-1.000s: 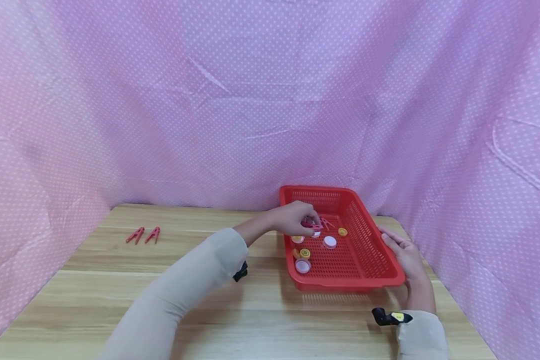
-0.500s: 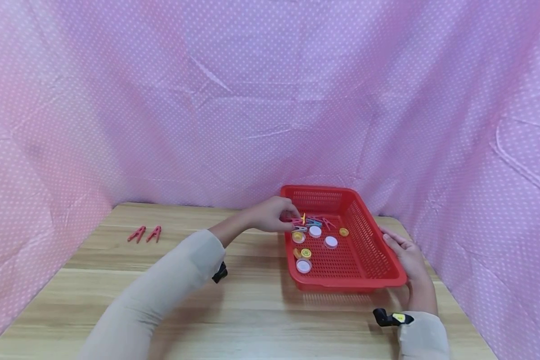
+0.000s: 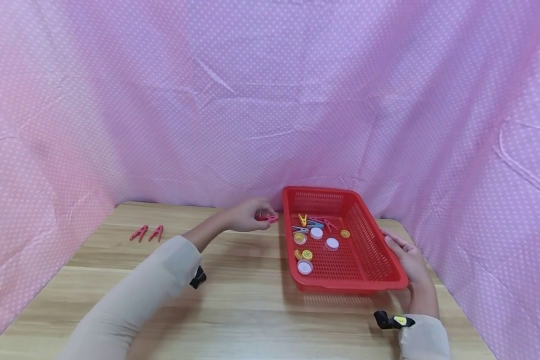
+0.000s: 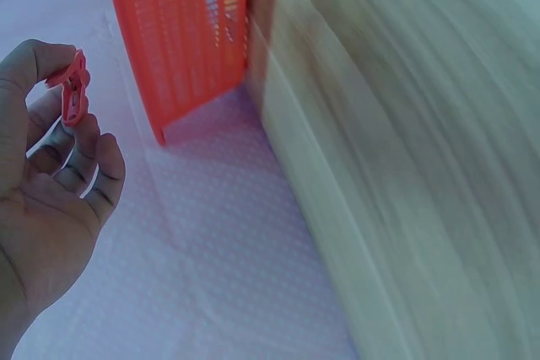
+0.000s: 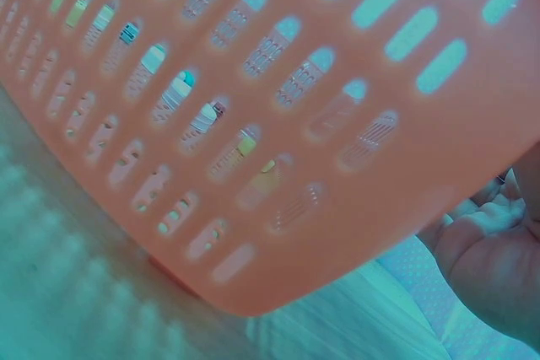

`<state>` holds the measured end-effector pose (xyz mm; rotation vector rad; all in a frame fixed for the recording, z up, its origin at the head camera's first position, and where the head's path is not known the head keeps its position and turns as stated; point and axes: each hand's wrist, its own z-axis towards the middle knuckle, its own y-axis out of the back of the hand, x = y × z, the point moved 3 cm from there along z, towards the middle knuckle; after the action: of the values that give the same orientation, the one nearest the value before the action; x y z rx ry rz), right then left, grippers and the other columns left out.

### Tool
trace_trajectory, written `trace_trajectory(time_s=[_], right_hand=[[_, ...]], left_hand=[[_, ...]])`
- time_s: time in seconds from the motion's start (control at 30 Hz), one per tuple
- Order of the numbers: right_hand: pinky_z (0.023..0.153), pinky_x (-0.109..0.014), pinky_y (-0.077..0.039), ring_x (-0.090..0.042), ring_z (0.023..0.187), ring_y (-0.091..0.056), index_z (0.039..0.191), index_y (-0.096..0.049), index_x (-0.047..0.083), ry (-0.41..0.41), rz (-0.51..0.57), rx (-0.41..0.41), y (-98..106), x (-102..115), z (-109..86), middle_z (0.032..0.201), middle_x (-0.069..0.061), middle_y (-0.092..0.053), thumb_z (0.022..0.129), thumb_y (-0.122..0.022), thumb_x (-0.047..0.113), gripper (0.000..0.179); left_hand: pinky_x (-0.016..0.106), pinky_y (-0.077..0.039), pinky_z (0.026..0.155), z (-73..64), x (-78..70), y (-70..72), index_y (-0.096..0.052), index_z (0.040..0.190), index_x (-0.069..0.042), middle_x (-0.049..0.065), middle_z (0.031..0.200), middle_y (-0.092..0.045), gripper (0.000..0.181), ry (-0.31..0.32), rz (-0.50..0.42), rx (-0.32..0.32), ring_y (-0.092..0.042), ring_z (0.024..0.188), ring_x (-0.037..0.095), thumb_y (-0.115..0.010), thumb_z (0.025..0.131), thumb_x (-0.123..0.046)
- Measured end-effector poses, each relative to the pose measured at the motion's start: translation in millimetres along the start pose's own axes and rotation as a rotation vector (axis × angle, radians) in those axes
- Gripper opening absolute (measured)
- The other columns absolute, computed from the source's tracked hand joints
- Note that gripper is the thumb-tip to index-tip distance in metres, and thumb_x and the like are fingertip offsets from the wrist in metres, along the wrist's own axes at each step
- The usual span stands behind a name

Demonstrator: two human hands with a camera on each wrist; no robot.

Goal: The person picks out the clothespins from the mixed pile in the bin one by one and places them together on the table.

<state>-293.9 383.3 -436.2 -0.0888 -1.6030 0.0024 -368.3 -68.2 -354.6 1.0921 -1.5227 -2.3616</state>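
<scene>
In the head view my left hand (image 3: 251, 215) is over the table, just left of the red basket (image 3: 337, 286), and pinches a pink clothespin (image 3: 270, 219). The left wrist view shows this clothespin (image 4: 76, 90) between thumb and fingertips, with the other fingers loosely bent. My right hand (image 3: 409, 257) grips the basket's right side near the front corner. Inside the basket lie more clothespins: a yellow one (image 3: 303, 220), a grey one (image 3: 299, 230), a blue one (image 3: 315, 224) and pink ones (image 3: 329, 224). Round white caps (image 3: 332, 244) and yellow caps (image 3: 307, 255) lie around them.
Two pink clothespins (image 3: 156, 232) lie side by side at the left of the wooden table (image 3: 252, 320). A pink dotted cloth (image 3: 270, 100) hangs behind the table and along both sides, close to the basket's far end.
My left hand has come out of the basket and moved left with a pink clothespin. The clothespins it covered inside now show. My right hand stays on the basket.
</scene>
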Motion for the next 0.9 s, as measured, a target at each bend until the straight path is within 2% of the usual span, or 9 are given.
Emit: trace_trajectory(time_s=[0.13,0.43,0.6,0.7,0.9], right_hand=[[0.078,-0.029,-0.060,-0.010,0.095,-0.073,0.152,-0.050,0.017,0.005,0.003,0.001,0,0,-0.4,0.108,0.013,-0.075,0.103,-0.063,0.029,0.052],[0.079,-0.030,-0.060,-0.012,0.096,-0.074,0.152,-0.051,0.021,-0.022,0.021,-0.009,0,0,-2.1,0.108,0.012,-0.075,0.103,-0.063,0.030,0.051],[0.079,-0.031,-0.060,-0.012,0.095,-0.074,0.152,-0.050,0.022,-0.039,0.015,-0.012,-1,-2,-4.2,0.107,0.012,-0.075,0.102,-0.064,0.032,0.053],[0.079,-0.030,-0.060,-0.011,0.095,-0.074,0.151,-0.053,0.023,-0.032,0.026,-0.007,-1,-1,-4.3,0.107,0.013,-0.075,0.103,-0.063,0.031,0.049],[0.079,-0.030,-0.060,-0.012,0.096,-0.074,0.147,-0.058,0.025,-0.017,0.037,0.003,-2,1,-1.4,0.108,0.012,-0.075,0.103,-0.063,0.029,0.045]], left_hand=[[0.029,-0.049,0.072,-14.6,11.0,2.3,-0.074,0.110,-0.007,-0.003,0.089,-0.063,0.021,0.017,-0.001,-0.021,-0.056,0.080,0.011,-0.071,0.091,-0.015],[0.028,-0.048,0.065,-50.8,40.7,1.0,-0.074,0.115,-0.005,-0.001,0.084,-0.061,0.025,0.144,-0.008,-0.138,-0.054,0.072,0.012,-0.074,0.091,-0.014],[0.029,-0.047,0.059,-73.7,59.5,0.6,-0.073,0.118,-0.004,0.001,0.085,-0.062,0.029,0.256,0.019,-0.200,-0.054,0.065,0.012,-0.074,0.091,-0.015],[0.031,-0.047,0.061,-86.7,70.1,1.8,-0.073,0.115,-0.006,0.002,0.086,-0.064,0.026,0.317,0.038,-0.226,-0.055,0.068,0.013,-0.075,0.091,-0.014],[0.035,-0.048,0.068,-113.7,87.8,7.3,-0.072,0.112,-0.004,0.003,0.088,-0.066,0.021,0.458,0.067,-0.214,-0.057,0.076,0.017,-0.074,0.094,-0.015]])
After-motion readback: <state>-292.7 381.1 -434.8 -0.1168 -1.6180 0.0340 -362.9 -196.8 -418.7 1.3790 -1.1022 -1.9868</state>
